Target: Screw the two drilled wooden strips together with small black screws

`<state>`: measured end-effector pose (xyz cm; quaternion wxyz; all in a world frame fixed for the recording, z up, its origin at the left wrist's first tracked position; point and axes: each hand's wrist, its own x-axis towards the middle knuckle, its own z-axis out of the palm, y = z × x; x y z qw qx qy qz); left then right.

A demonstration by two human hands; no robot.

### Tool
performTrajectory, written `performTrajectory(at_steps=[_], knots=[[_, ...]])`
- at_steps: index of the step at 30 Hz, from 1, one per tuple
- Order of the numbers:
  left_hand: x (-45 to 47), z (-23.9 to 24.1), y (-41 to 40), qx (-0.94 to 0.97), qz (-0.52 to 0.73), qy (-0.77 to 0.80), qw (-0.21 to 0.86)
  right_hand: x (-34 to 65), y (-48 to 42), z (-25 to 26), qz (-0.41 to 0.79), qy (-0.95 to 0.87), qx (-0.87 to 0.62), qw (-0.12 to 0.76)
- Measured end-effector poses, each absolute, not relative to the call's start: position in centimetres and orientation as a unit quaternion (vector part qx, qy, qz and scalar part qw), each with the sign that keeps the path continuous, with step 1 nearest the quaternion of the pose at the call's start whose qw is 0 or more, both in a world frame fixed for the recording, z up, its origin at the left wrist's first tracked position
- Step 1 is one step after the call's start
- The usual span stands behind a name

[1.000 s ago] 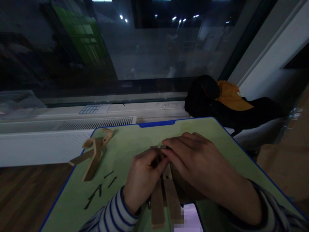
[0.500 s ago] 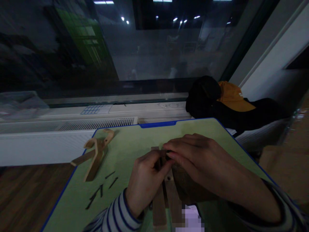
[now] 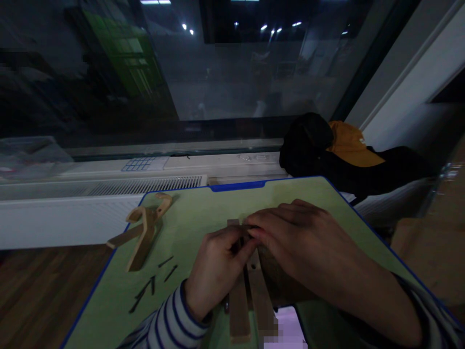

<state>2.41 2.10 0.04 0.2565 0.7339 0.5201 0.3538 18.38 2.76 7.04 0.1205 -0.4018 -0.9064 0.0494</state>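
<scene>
Far left on the green mat (image 3: 196, 208): curved wood parts (image 3: 143, 232) are piled loose, crossing each other. Just right of them, several thin dark pins (image 3: 152, 283) are scattered flat.

Mid mat, at the near edge: two pale slats (image 3: 238, 310) are laid side by side, running away from the person, with a narrow dark gap between. They are flat, straight and square-ended. A small hole (image 3: 253, 266) is seen in the right one.

Left hand (image 3: 218, 271) is curled over the left slat, thumb and fingers pinched narrow at the gap. Right hand (image 3: 298, 242) is laid across the far ends, fingers close together and nearly straight, tips touching the left fingers. Whether anything is gripped underneath can't be told.

Far right, beyond the mat: an orange cap (image 3: 348, 143) is set on a black bag (image 3: 308, 140).
</scene>
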Motion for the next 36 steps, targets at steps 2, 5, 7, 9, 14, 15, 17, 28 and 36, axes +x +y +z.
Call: performTrajectory(at_steps=[2,5,7,9,14,15,17,28,36], knots=[[2.3,0.2,2.1,0.737,0.351,0.513,0.266,18.3,2.6,7.1,0.046,-0.903,-0.410,0.119],[2.2,0.4,2.2,0.740,0.341,0.503,0.288,18.1,2.3,7.0,0.023,-0.892,-0.432,0.129],[2.2,0.5,2.2,0.741,0.337,0.495,0.304,17.9,2.1,6.9,0.006,-0.882,-0.447,0.146],[2.2,0.4,2.2,0.740,0.335,0.496,0.306,17.8,2.1,6.8,0.000,-0.878,-0.451,0.158],[2.7,0.0,2.0,0.720,0.349,0.536,0.269,17.7,2.4,6.7,-0.007,-0.876,-0.455,0.160],[2.8,-0.1,2.0,0.716,0.355,0.541,0.261,17.7,2.4,6.6,-0.009,-0.875,-0.456,0.162],[2.8,-0.2,2.0,0.712,0.366,0.547,0.246,17.7,2.5,6.5,-0.011,-0.874,-0.456,0.167],[2.7,0.2,1.8,0.734,0.346,0.541,0.220,18.8,2.8,6.9,0.073,-0.891,-0.411,0.181],[2.8,-0.2,1.7,0.730,0.354,0.549,0.200,18.7,2.8,7.0,0.072,-0.897,-0.403,0.164]])
